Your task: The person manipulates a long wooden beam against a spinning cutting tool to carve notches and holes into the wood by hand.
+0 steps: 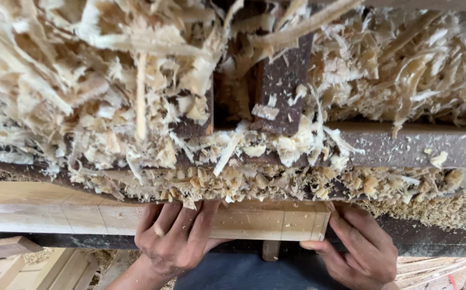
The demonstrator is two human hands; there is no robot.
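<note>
Fingers point(182, 217) of both hands grip the wooden bar point(244, 220); loose shavings point(136, 107) could probably spill, hiding its marks.

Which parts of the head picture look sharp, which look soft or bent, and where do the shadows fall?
Head view: even daylight, no glare; wood shavings at top soft and stretched by the wide lens; wooden piece and both hands, left hand, right hand, fairly sharp; shadow beneath the dark beam.

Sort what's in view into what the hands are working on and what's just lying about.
In hand: pale wooden bar, gripped by left hand and right hand at its end.

Lying about: wood shavings, dark machine frame, stacked timber pieces.
</note>
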